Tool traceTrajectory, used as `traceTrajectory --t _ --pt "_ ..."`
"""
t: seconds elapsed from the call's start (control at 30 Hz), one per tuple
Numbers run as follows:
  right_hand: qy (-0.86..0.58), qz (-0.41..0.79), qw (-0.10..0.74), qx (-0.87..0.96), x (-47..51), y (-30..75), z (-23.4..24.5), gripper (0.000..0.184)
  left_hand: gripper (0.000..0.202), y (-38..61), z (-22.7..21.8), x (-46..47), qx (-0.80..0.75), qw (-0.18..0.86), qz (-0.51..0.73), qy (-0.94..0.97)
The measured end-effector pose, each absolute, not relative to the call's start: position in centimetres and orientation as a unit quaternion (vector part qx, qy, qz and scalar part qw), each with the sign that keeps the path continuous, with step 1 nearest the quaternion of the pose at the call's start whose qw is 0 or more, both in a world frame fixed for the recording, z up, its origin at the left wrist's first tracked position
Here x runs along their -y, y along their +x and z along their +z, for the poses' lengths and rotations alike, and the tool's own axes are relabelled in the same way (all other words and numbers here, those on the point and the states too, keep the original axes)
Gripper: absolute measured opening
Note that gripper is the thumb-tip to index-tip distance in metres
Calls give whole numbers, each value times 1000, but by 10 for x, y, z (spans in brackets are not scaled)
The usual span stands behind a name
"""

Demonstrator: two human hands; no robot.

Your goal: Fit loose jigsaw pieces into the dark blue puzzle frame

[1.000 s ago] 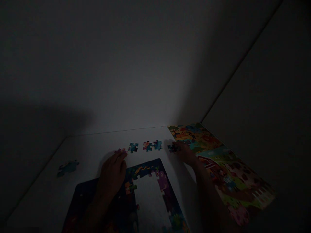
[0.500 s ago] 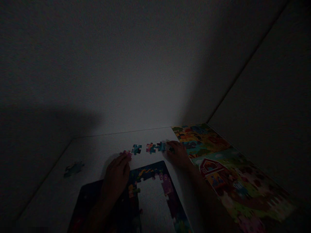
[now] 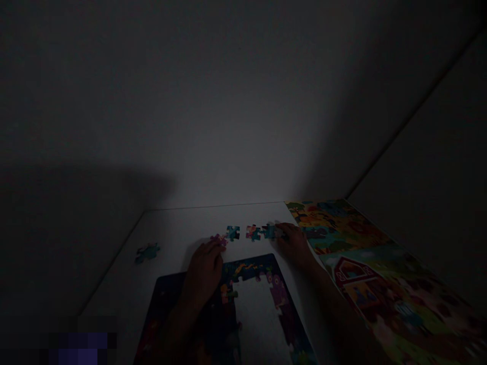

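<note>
In dim light, my left hand (image 3: 204, 266) reaches over a partly assembled jigsaw puzzle (image 3: 249, 266). Its fingers are closed on a pink puzzle piece (image 3: 218, 239) just beyond the puzzle's far edge. My right hand (image 3: 294, 247) is farther right, beside the puzzle's far right corner. Its fingers are bent on a dark piece at the end of the row, mostly covered by them. Next to those fingertips lies a teal piece (image 3: 269, 230), touching a pink and teal piece (image 3: 252, 232). Another teal piece (image 3: 233, 233) lies between the hands. The puzzle has a dark border and a bare white gap inside.
A teal and dark piece or joined pieces (image 3: 147, 252) lie at the left on the white table (image 3: 171, 228). Along the right side are a savanna animal picture (image 3: 323, 218) and a farm picture (image 3: 380, 289). White walls (image 3: 228, 126) rise behind and at the sides.
The whole scene has shifted right in the view as the camera turned. Both hands keep about the same place by the pieces. A pixelated patch now shows at the lower left.
</note>
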State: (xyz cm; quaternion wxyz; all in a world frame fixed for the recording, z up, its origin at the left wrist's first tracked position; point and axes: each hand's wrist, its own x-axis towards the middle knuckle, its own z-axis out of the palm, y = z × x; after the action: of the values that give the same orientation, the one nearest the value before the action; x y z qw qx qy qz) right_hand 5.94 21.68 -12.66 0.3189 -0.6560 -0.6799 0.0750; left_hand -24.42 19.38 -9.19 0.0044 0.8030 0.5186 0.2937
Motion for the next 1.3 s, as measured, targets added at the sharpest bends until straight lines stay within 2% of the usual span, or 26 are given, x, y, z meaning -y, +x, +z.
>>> traceTrajectory --t 0.6,1.07,1.3 --pt "-641 31 326 694 -220 61 -138 38 35 -242 -86 -190 -525 70 285 799" --pt "-644 47 328 689 -223 65 -141 40 34 -239 -79 -185 -521 59 286 802" --pt "-629 42 341 697 -217 41 -119 37 32 -235 -75 -181 -548 58 276 788"
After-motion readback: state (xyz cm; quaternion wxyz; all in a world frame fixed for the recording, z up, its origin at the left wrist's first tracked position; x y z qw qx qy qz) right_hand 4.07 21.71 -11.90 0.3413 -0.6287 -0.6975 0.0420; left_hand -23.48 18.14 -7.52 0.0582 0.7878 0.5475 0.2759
